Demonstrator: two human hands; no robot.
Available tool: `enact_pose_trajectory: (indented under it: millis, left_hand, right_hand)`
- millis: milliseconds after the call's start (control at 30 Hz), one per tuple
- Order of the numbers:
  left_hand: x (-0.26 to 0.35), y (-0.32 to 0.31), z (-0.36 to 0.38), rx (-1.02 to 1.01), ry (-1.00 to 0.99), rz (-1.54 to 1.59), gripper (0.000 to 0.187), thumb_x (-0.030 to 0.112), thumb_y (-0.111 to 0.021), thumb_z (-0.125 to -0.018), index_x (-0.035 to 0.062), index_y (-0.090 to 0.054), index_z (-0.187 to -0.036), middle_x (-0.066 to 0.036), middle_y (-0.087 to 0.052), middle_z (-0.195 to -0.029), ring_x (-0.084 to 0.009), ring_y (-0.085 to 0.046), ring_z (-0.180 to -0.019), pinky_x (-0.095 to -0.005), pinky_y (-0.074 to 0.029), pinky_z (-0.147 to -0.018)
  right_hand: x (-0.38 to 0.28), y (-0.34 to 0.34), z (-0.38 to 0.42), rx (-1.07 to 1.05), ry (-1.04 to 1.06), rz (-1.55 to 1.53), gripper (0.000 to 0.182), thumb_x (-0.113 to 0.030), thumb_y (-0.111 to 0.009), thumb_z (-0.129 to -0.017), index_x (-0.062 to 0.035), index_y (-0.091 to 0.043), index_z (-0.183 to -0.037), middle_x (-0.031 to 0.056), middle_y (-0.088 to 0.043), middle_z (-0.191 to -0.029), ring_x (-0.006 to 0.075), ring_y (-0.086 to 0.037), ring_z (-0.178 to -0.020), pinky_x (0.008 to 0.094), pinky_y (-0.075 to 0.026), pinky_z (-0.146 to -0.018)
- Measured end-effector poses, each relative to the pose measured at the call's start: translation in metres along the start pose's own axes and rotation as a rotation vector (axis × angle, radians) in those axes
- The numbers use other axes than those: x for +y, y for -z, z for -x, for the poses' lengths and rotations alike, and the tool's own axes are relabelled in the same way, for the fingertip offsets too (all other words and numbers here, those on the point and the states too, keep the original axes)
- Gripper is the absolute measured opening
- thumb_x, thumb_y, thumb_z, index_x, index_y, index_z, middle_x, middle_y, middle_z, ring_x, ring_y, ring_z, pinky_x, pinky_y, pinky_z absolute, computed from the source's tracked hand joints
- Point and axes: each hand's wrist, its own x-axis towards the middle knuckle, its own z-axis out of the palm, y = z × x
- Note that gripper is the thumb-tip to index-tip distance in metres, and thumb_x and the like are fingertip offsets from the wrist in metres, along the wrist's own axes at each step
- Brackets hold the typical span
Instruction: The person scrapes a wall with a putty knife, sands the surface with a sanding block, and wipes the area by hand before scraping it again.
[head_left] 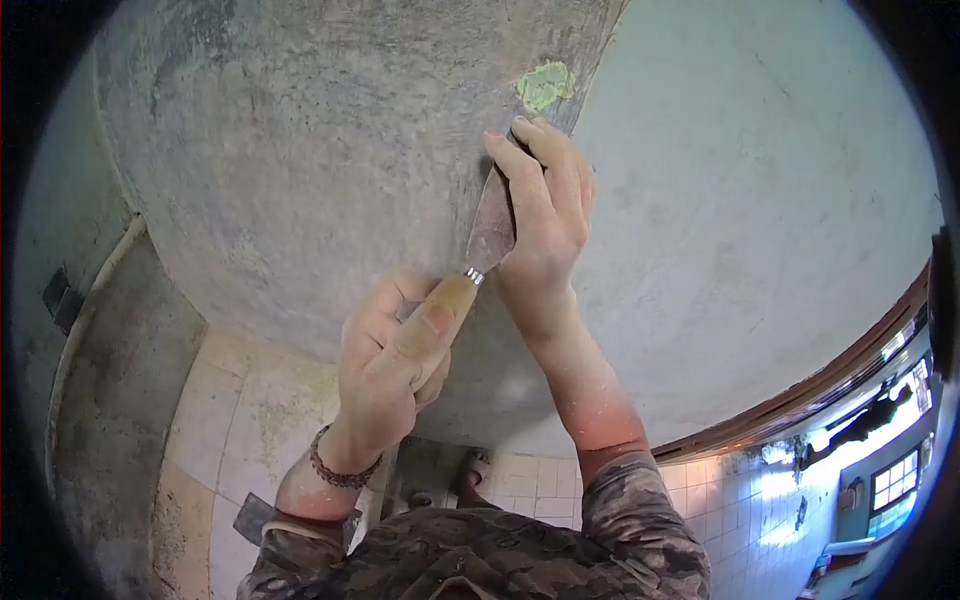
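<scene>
My left hand (395, 360) is wrapped round the pale wooden handle of a putty knife (493, 225), thumb along the handle. The metal blade points up along the grey rough wall (330, 150). At the blade's upper end, my right hand (545, 190) has its bent fingers pressed on the blade. Just above those fingertips a light green patch (546, 87) shows on the wall, near the edge where the grey part meets a smoother pale green surface (740, 200).
Light floor tiles (270, 410) lie below, with a sandalled foot (478, 468) near the bottom. A curved ledge (100, 290) runs down the left side. At the lower right are a window (895, 480) and white tiles.
</scene>
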Motion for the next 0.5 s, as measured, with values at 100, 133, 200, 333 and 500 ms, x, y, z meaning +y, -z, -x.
enact_pose_trajectory:
  millis: [100, 133, 200, 333, 500]
  left_hand:
    - [0.012, 0.000, -0.008, -0.019, -0.030, 0.007, 0.031, 0.026, -0.054, -0.100, -0.0030, -0.052, -0.112, 0.005, -0.045, -0.055, -0.0010, -0.031, -0.039, -0.0203, -0.020, -0.037]
    - [0.011, -0.002, -0.006, -0.010, -0.027, -0.001, 0.030, 0.025, -0.053, -0.100, -0.0031, -0.052, -0.111, 0.005, -0.045, -0.056, -0.0009, -0.031, -0.040, -0.0202, -0.021, -0.038]
    - [0.009, -0.002, -0.001, 0.005, -0.022, -0.019, 0.029, 0.024, -0.053, -0.101, -0.0032, -0.052, -0.111, 0.005, -0.046, -0.056, -0.0008, -0.031, -0.040, -0.0201, -0.021, -0.038]
    - [0.008, -0.003, -0.006, -0.009, -0.005, 0.064, 0.028, 0.023, -0.052, -0.101, -0.0030, -0.053, -0.111, 0.005, -0.045, -0.056, -0.0004, -0.032, -0.040, -0.0202, -0.023, -0.037]
    - [0.000, -0.005, -0.001, 0.026, 0.018, 0.057, 0.027, 0.023, -0.051, -0.101, -0.0026, -0.053, -0.110, 0.005, -0.045, -0.056, -0.0005, -0.032, -0.040, -0.0203, -0.023, -0.037]
  right_hand:
    - [0.000, -0.006, -0.008, 0.026, -0.016, -0.023, 0.033, -0.005, -0.067, -0.070, -0.0027, -0.068, -0.103, 0.0132, -0.063, -0.109, 0.0321, -0.058, -0.108, 0.0423, -0.041, -0.096]
    - [0.000, -0.004, -0.007, 0.017, -0.019, -0.018, 0.029, -0.005, -0.067, -0.073, -0.0020, -0.069, -0.101, 0.0144, -0.064, -0.107, 0.0317, -0.060, -0.105, 0.0405, -0.043, -0.094]
    - [-0.003, -0.003, -0.003, 0.012, -0.030, -0.018, 0.024, -0.005, -0.067, -0.076, -0.0013, -0.070, -0.099, 0.0155, -0.065, -0.106, 0.0313, -0.061, -0.102, 0.0387, -0.044, -0.091]
    - [0.001, -0.001, -0.010, 0.016, 0.012, -0.001, 0.023, -0.004, -0.066, -0.075, -0.0016, -0.069, -0.098, 0.0149, -0.064, -0.106, 0.0317, -0.061, -0.101, 0.0386, -0.044, -0.090]
    - [0.002, 0.003, -0.003, -0.025, 0.013, 0.003, 0.030, -0.004, -0.064, -0.072, -0.0032, -0.067, -0.101, 0.0128, -0.062, -0.108, 0.0312, -0.057, -0.107, 0.0412, -0.042, -0.093]
